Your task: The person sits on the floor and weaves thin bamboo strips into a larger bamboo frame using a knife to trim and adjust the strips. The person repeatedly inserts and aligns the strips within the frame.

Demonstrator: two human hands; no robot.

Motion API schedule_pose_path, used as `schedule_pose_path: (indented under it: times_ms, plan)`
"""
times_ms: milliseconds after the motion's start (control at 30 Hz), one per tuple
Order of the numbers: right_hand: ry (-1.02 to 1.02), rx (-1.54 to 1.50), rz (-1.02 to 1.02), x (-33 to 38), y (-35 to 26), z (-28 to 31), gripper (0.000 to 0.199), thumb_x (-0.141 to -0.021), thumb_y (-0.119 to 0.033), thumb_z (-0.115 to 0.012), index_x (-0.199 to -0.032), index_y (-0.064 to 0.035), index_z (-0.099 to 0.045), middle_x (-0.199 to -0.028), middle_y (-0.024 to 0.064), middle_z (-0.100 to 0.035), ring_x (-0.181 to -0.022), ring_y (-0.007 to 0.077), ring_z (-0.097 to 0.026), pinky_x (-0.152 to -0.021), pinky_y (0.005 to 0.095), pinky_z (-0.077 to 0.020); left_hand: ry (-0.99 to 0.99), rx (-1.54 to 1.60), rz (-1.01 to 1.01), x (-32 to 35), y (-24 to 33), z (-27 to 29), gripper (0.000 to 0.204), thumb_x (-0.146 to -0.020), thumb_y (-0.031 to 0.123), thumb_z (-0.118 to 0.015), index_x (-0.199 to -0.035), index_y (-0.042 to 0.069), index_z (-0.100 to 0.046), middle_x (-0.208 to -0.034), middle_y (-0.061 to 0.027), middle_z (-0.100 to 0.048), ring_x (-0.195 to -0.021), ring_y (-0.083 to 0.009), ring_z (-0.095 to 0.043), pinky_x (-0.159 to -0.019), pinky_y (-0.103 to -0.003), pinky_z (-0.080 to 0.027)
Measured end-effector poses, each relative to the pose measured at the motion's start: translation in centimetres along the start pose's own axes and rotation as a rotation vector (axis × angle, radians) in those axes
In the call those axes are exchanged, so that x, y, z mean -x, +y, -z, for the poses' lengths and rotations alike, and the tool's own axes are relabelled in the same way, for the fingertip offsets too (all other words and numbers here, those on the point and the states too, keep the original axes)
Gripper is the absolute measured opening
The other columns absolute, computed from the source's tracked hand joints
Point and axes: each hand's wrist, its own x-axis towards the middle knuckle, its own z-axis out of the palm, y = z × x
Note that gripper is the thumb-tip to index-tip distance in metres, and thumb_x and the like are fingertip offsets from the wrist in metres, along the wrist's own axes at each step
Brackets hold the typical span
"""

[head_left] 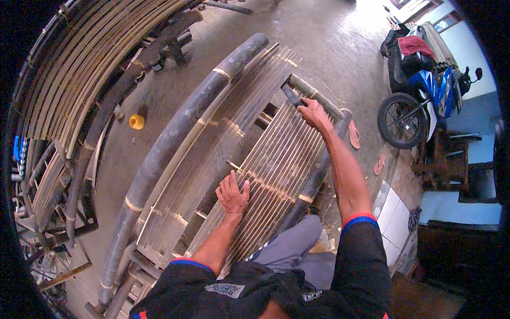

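A long bamboo frame (164,127) with pale narrow slats (276,154) laid lengthwise in it stretches out in front of me. My left hand (232,195) lies on the left edge of the slats, fingers spread, holding nothing. Near the far end of the slats, my right hand (313,114) is closed around the handle of a dark, flat-bladed knife (290,94). The blade points away from me to the left, close to the bamboo end rail (313,91). My fingers hide most of its handle. Thin loose strips (212,138) lie between the slats and the thick left pole.
Another slatted bamboo piece (79,69) stands at the left, with poles and scraps below it. A yellow container (136,122) sits on the floor. A blue and white motorcycle (419,90), pink sandals (354,135) and dark wooden furniture (443,165) are at the right.
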Motion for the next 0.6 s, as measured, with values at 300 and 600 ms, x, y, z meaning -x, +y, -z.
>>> schedule_pose_path:
  times_ms: [300,600]
  plan:
    - [-0.067,0.091,-0.182,1.3,-2.9,-1.8,0.042,-0.082,-0.029,-0.053,-0.11,-0.0033,-0.069,-0.103,0.0287,-0.068,-0.101,0.0454,-0.065,-0.091,0.0524,-0.0508,-0.147,-0.071,-0.014,0.2,0.0,0.4,0.069,-0.09,0.051,-0.06,-0.14,0.004,-0.049,-0.109,-0.0116,-0.062,-0.097,-0.029,-0.059,-0.079,-0.045,-0.044]
    - [0.104,-0.032,-0.176,7.9,-2.8,-3.4,0.05,-0.088,-0.034,-0.055,-0.132,-0.01,-0.06,-0.106,0.0282,-0.068,-0.102,0.0457,-0.065,-0.09,0.0521,-0.0503,-0.137,-0.102,-0.02,0.9,-0.5,-0.7,0.071,-0.092,0.056,-0.057,-0.144,0.008,-0.046,-0.112,-0.0113,-0.06,-0.098,-0.0289,-0.058,-0.077,-0.044,-0.045]
